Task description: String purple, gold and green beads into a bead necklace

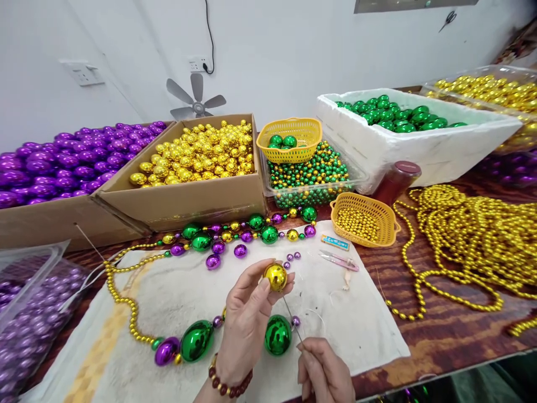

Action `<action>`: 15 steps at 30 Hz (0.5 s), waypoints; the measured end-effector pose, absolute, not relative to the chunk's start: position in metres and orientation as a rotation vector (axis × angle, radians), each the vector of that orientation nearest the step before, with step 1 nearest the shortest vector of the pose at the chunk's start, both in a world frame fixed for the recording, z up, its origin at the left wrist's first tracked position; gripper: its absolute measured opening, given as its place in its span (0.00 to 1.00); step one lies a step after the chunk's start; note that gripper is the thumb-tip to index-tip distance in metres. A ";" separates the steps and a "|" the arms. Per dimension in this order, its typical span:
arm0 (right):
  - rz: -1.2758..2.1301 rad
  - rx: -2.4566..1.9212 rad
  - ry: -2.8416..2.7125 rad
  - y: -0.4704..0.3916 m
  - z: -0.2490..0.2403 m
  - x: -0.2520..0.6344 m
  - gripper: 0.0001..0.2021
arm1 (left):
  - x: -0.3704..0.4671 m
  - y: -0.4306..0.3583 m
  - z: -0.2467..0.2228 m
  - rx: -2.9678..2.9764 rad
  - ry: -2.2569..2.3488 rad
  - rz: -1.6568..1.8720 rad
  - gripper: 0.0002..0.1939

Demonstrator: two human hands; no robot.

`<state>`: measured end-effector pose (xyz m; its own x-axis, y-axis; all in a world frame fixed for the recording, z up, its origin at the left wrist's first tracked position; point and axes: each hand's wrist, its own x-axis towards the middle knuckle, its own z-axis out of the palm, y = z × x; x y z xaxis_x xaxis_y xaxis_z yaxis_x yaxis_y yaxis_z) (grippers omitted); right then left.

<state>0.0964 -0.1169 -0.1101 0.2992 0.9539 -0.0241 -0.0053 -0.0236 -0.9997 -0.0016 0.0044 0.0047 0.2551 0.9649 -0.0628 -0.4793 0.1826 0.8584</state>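
Note:
My left hand [247, 302], with a beaded bracelet at the wrist, grips a shiny gold ball bead [276, 277] above the white cloth. Lower right, my right hand [323, 366] pinches a long thin needle [289, 309] whose upper end meets the underside of the gold bead. A small purple bead [296, 321] sits by the needle. Under my hands lies a large green ball [278, 334]. To the left runs a strand with a large green bead [197, 340], a purple bead [167, 351] and small gold beads; my left hand hides part of it.
Boxes of purple balls [54, 162] and gold balls [201, 151] line the back, beside a foam box [428, 157] of green ones. A yellow basket [388, 226] of small gold beads stands near pink thread snips [339, 260]. Gold bead strings [474, 240] pile at the right.

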 end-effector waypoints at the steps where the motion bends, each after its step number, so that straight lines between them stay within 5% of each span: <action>1: 0.987 -1.344 -0.965 -0.115 -0.111 0.095 0.17 | -0.001 0.002 0.004 0.846 0.714 1.151 0.13; 15: 0.766 -1.329 -0.993 -0.107 -0.108 0.082 0.13 | -0.001 -0.018 0.019 0.911 0.743 1.186 0.13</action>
<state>0.0822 -0.1066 -0.1082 0.4096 0.9009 0.1433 0.0899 0.1164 -0.9891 -0.0008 -0.0182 0.0193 0.2284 0.9734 -0.0168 -0.4401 0.1186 0.8901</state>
